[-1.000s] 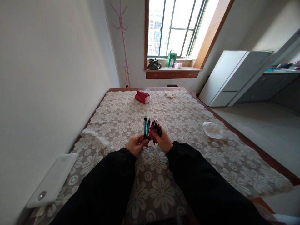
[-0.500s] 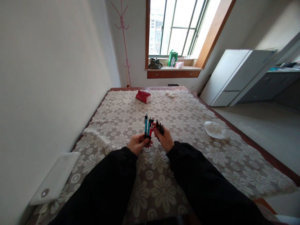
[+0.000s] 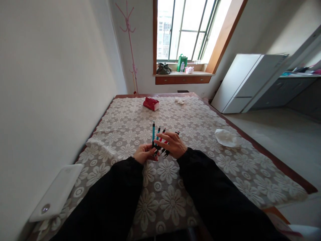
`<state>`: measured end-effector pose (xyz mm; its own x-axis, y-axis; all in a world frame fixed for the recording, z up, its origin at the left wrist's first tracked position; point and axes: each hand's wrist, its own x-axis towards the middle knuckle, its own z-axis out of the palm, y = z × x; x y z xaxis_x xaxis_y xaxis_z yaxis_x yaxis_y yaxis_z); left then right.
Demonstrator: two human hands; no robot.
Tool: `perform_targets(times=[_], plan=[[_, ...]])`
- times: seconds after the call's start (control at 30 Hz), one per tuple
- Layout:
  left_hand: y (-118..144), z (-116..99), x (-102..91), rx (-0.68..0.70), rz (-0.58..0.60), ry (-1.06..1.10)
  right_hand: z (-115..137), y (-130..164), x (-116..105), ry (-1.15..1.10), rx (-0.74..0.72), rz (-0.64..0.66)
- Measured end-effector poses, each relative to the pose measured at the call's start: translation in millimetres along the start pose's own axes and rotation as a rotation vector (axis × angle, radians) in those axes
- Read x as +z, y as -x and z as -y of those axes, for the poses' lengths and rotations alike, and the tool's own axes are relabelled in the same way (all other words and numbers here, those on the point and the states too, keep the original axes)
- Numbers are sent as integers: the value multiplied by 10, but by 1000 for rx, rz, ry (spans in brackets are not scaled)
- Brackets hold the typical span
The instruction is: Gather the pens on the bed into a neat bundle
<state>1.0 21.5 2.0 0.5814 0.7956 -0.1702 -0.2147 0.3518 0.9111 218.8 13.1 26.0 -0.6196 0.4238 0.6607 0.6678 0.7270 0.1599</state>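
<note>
Above the tablecloth, my left hand (image 3: 143, 153) is closed around the lower ends of several click pens. A teal pen (image 3: 153, 133) stands nearly upright at the left of this bunch, with another teal one and a red pen (image 3: 164, 130) leaning beside it. My right hand (image 3: 176, 146) is close against the bunch, its fingers reaching across the teal and red pens. It also keeps dark pens (image 3: 166, 153) in its grip, their ends showing below the palm and above the knuckles. How many it holds is hidden.
A floral lace tablecloth (image 3: 168, 171) covers the table. Towards the far end lie a red tissue pack (image 3: 150, 103) and a small white item (image 3: 180, 101). Crumpled white plastic (image 3: 227, 138) rests at right. A white box-like device (image 3: 56, 192) stands by the left wall.
My right hand has turned over and stretched its fingers across the pens in my left hand. The dark pens have tilted with it, and the bunch has fanned apart.
</note>
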Motion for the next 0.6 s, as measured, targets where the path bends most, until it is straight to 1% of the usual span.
perform_targets(times=[0.13, 0.2, 0.37, 0.6], plan=[[24, -48, -32, -114, 82, 7, 20, -41, -28, -75, -80, 67], [35, -68, -47, -157, 105, -3, 12, -63, -52, -134, -112, 108], [38, -75, -69, -149, 119, -6, 25, -97, -71, -240, -83, 214], [57, -84, -50, -154, 175, 29, 92, -123, -23, -355, -72, 205]])
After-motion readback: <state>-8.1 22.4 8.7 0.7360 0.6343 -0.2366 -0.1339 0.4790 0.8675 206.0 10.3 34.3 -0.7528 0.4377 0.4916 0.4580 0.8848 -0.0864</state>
